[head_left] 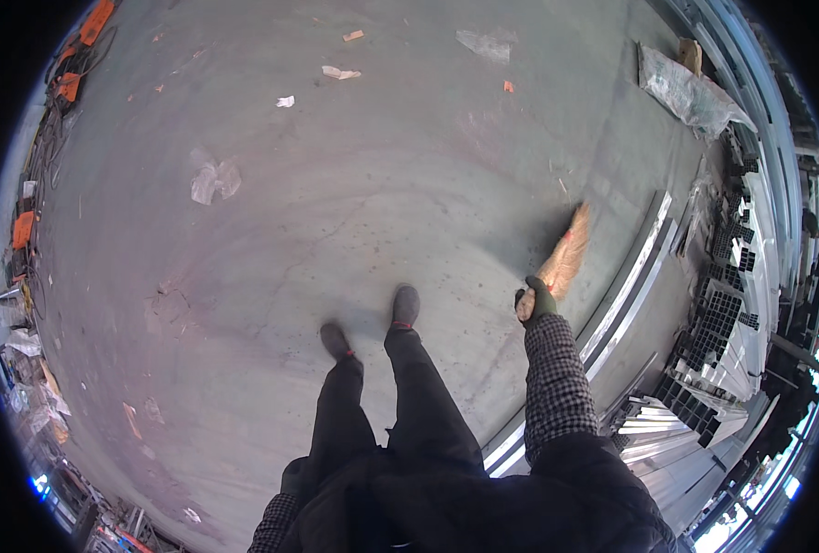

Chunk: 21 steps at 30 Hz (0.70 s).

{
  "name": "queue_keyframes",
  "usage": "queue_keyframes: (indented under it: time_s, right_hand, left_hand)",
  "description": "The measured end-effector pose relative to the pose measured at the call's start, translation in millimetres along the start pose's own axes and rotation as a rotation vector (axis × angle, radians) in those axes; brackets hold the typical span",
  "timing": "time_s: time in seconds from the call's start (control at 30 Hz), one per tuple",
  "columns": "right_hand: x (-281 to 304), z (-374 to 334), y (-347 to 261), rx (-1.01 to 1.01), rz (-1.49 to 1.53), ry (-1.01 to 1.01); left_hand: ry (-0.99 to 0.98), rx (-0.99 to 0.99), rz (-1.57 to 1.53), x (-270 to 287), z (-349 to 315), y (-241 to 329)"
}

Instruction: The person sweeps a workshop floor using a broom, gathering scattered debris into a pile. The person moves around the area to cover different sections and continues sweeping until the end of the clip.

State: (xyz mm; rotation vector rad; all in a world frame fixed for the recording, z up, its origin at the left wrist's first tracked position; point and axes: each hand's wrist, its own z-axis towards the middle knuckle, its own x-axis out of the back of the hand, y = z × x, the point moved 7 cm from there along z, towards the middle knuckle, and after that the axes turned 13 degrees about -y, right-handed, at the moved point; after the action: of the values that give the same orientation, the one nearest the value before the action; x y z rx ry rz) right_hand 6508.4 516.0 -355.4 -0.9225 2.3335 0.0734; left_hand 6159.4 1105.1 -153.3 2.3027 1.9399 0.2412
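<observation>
A straw broom (568, 253) with a tan fan of bristles is held in my right hand (540, 300), which wears a dark green glove. My gloved fingers wrap round its handle end. The bristles point forward and a little to the right, over the grey floor (336, 230); whether they touch it I cannot tell. Beside my left thigh, a dark shape at the end of the checked sleeve looks like my left hand (295, 474). Its fingers are hidden.
Plastic film (214, 178) and paper scraps (340, 73) litter the floor. Long metal profiles (626, 276) lie to the right of my broom arm, with stacked square tubes (723, 313) beyond. Wrapped plastic sheeting (690, 90) lies far right. Orange items and cables (24, 229) line the left edge.
</observation>
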Motion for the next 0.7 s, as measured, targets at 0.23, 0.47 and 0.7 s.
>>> queue_keyframes:
  time_s: [0.23, 0.47, 0.7]
  right_hand:
    - [-38.9, 59.2, 112.0, -0.001, -0.774, 0.377]
    - [-205.5, 60.2, 267.0, -0.411, -1.491, -0.043]
    - [-360.6, 59.3, 307.1, -0.473, -1.334, -0.514]
  left_hand:
    - [-0.081, -0.027, 0.188, -11.9, 4.1, 54.3]
    - [-0.043, -0.2, 0.269, 17.0, 49.7, 23.2]
    - [-0.044, -0.11, 0.202, 22.0, 31.9, 40.0]
